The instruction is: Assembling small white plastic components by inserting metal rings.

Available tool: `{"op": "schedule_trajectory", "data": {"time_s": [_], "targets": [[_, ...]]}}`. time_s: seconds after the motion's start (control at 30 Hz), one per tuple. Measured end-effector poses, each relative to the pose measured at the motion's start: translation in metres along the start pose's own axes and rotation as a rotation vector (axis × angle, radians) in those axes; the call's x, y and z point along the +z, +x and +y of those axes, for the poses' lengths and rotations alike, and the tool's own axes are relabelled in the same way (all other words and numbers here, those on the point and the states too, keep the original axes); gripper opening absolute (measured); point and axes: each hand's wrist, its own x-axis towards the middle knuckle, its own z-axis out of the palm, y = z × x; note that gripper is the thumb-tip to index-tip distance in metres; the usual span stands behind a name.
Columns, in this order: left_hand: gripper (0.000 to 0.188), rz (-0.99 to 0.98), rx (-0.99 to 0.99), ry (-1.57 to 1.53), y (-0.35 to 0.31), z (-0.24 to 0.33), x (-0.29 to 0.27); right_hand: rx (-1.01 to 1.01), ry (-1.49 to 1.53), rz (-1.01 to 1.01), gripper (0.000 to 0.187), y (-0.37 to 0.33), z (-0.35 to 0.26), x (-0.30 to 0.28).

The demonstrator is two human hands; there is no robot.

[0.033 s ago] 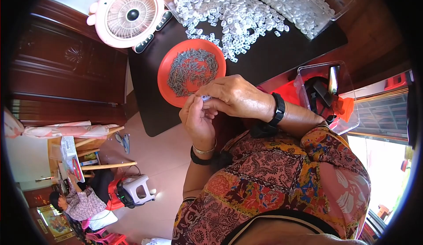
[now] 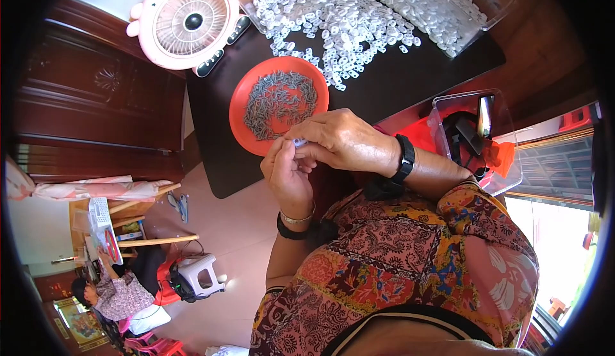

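Note:
My left hand (image 2: 287, 178) and my right hand (image 2: 351, 142) meet above the near edge of a red plate (image 2: 239, 114). Between their fingertips is a small white plastic piece (image 2: 300, 143), mostly covered by the fingers. Both hands are closed on it. Many small grey screws (image 2: 269, 103) lie spread over the plate; they look like screws, though each is tiny. Beyond it, a heap of white oval plastic pieces with holes (image 2: 349, 32) covers part of the dark table (image 2: 218, 164).
A pink fan (image 2: 192, 22) stands at the far left of the table. Clear bins (image 2: 477, 36) of white pieces are at the back right. Right of my forearm sits a clear box (image 2: 506, 109) with a phone and dark items. Another person (image 2: 128, 295) sits at the lower left.

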Motion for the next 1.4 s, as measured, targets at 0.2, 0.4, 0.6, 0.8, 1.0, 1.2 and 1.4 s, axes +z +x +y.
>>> {"op": "schedule_trajectory", "data": {"time_s": [0.2,0.4,0.6,0.8,1.0,1.2,1.4], "targets": [[0.025,0.008,0.1,0.027,-0.001,-0.002,0.002,-0.05,-0.01,0.021,0.018,0.002,-0.003,-0.001],[0.026,0.012,0.109,0.014,-0.007,-0.001,-0.002,-0.068,-0.094,0.014,0.02,-0.003,-0.007,0.004],[0.026,-0.024,0.096,0.085,-0.005,0.008,0.002,-0.121,-0.172,0.027,0.019,0.019,-0.012,-0.034],[0.026,-0.074,0.151,-0.004,-0.002,0.009,-0.01,-0.018,-0.95,0.536,0.022,0.076,0.034,-0.164],[0.027,-0.072,0.131,-0.016,-0.002,0.009,-0.018,-0.001,-0.983,0.491,0.03,0.09,0.051,-0.165],[0.024,-0.079,0.121,-0.022,-0.006,0.012,-0.022,0.191,-0.664,-0.06,0.02,0.096,0.128,-0.103],[0.022,-0.063,0.113,-0.052,-0.009,0.015,-0.025,0.323,-0.712,-0.261,0.019,0.114,0.177,-0.065]]}}
